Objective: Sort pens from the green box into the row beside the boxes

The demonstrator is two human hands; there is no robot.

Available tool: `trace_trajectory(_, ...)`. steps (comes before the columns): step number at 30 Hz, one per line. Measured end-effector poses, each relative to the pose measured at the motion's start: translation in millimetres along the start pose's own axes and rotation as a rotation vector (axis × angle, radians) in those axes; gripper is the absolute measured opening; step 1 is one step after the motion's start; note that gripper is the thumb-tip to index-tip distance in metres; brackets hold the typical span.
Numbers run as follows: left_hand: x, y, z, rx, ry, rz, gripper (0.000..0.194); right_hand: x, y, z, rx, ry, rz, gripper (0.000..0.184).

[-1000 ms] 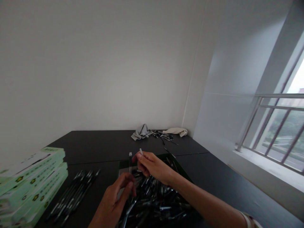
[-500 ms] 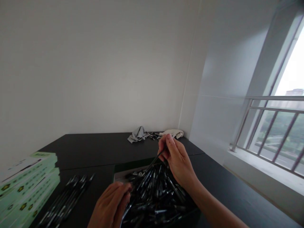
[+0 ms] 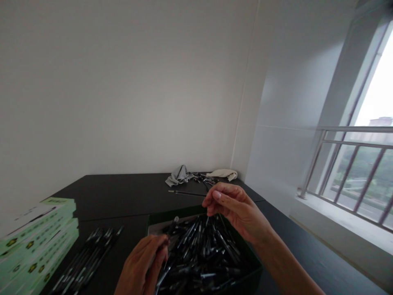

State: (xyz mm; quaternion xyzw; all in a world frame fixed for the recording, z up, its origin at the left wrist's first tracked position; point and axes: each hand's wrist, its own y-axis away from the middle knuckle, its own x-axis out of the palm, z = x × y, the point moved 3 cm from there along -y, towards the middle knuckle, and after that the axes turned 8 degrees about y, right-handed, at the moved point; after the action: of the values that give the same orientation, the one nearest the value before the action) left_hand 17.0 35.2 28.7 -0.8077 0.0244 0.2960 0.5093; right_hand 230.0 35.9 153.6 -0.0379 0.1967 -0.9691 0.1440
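Pen (image 3: 187,193) on tabletop (image 3: 123,196) beyond right fingers (image 3: 216,196)

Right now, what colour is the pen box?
The pen box is dark green; head view.

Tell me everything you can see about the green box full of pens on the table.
The dark green open-topped box is rectangular and looks like card or plastic, with a pale inner face along its far side. It sits on the black table, its near end cut off by the view. Black and silver pens fill it in a loose, crisscrossed heap that rises above the rim. The right hand hovers above the far edge, apparently not touching it. The left hand is at the near left side; any contact is unclear.
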Motion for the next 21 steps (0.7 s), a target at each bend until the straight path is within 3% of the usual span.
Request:
trace_trajectory(5, 0.4, -2.4, 0.9, -0.026, 0.034, 0.005, 0.013, -2.0, 3.6, -14.5, 0.181, -0.197, 0.069, 0.017)
trace_trajectory(11, 4.0, -3.2, 2.6, 0.015, 0.059, -0.001, 0.013, 2.2, 8.7, -26.0, 0.270, -0.282, 0.171, 0.015)
trace_trajectory(16, 1.7, -1.0, 1.3, -0.009, 0.035, 0.001, 0.014, 2.9, 16.3, -31.0, 0.312, -0.148, 0.331, 0.029)
trace_trajectory(21, 1.5, 0.3, 2.1, 0.019, 0.016, -0.001, 0.016, -2.1, 21.1, -30.9, 0.332, -0.059, 0.343, 0.028)
